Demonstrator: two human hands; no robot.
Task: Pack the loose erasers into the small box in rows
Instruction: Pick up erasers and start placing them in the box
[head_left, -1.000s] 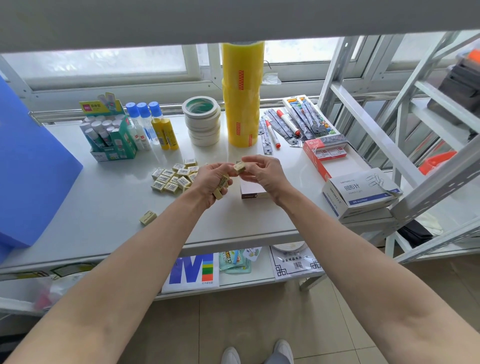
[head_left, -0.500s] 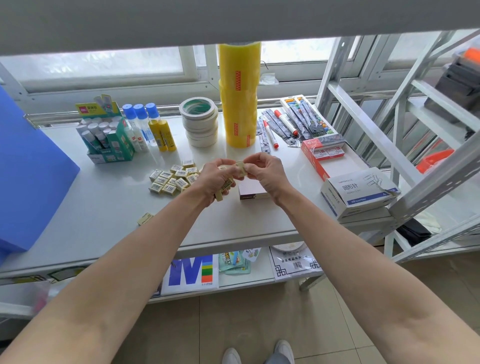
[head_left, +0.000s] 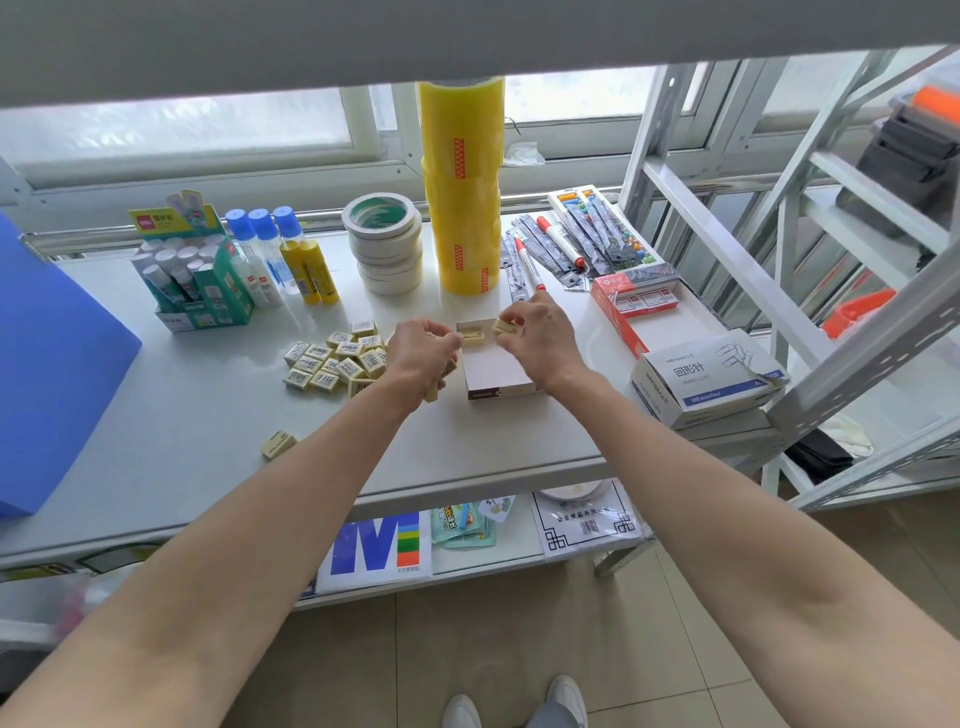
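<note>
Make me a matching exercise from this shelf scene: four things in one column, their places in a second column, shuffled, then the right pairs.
Things
1. stray eraser
2. pile of erasers
3. small box
4. paper clip box

Places
A. on the table under the two hands
B. alone near the table's front edge, left of the left arm
C. at the table's right end
D. just left of the left hand

Pairs: 1-B, 2-D, 3-A, 4-C

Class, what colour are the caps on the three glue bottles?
Blue caps, shown best in the head view.
</note>
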